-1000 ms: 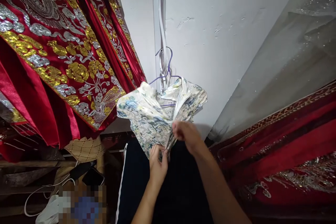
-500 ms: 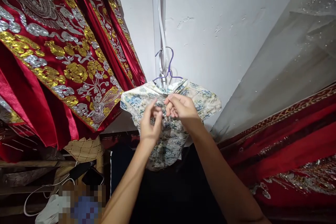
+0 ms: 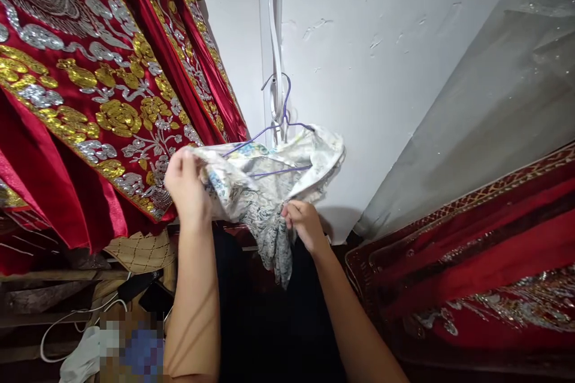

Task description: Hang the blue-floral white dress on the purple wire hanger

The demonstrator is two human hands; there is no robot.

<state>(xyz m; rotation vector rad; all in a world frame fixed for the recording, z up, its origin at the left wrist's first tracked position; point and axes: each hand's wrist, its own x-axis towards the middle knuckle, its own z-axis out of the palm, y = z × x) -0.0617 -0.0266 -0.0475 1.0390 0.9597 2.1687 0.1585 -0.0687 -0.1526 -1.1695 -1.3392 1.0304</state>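
Note:
A small floral garment, white with blue and yellow flowers (image 3: 265, 209), hangs on a purple wire hanger (image 3: 286, 102). Its neck gapes wide, so the hanger's lower bar shows inside. My left hand (image 3: 186, 182) is closed on the fabric at the garment's left shoulder, pulling it out to the left; some blur hides its fingertips. Lower and to the right, my right hand (image 3: 303, 221) pinches the front edge of the garment. Below that pinch the cloth falls in bunched folds. The hanger's hook rests at a white strap (image 3: 276, 42) against the wall.
Red satin cloth with gold and silver embroidery (image 3: 117, 114) hangs at the left. More red beaded fabric (image 3: 494, 263) and sheer greyish material (image 3: 449, 131) are at the right. A woven straw item (image 3: 141, 251), a black phone-like object (image 3: 155, 299) and a white cable (image 3: 42, 344) lie lower left.
My left hand has moved left, taking hold of the garment's shoulder and drawing it out. My right hand has dropped lower. The neck has opened, and the lower cloth has bunched up.

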